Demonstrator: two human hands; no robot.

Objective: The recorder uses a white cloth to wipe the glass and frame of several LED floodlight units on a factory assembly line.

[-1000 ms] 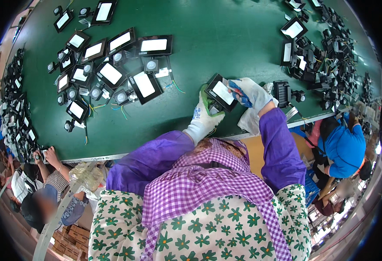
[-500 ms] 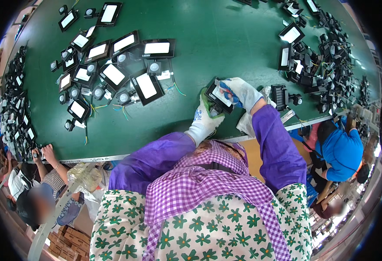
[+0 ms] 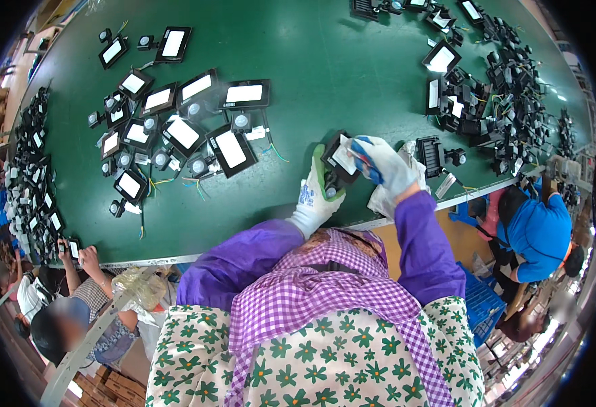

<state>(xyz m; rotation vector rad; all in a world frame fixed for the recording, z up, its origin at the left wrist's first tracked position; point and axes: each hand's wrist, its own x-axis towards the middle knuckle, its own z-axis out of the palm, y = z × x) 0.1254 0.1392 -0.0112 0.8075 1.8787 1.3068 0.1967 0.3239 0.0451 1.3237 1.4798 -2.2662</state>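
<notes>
My left hand [image 3: 317,193], in a white glove with green coating, holds a small black floodlight [image 3: 342,163] just above the green table, its pale front panel tilted up. The motion sensor below the lamp is partly covered by that glove. Against the panel's right side is my right hand [image 3: 386,165], in a white glove with blue on its fingers. Its fingers are bent and closed; whatever they pinch is hidden. Next to my right wrist lies a crumpled white cloth or bag [image 3: 381,198]. Beyond it another floodlight [image 3: 431,156] rests with its ribbed back upward.
On the green table [image 3: 298,68], several floodlights [image 3: 183,133] with sensors and loose wires spread at the left. A dense heap of lamps [image 3: 508,102] covers the right side, another pile [image 3: 33,169] the far left edge. Co-workers [image 3: 535,227] sit at both sides.
The floodlight in my left hand has turned slightly, showing more of its panel. My right hand has shifted a little right and down. The whole view has tilted slightly.
</notes>
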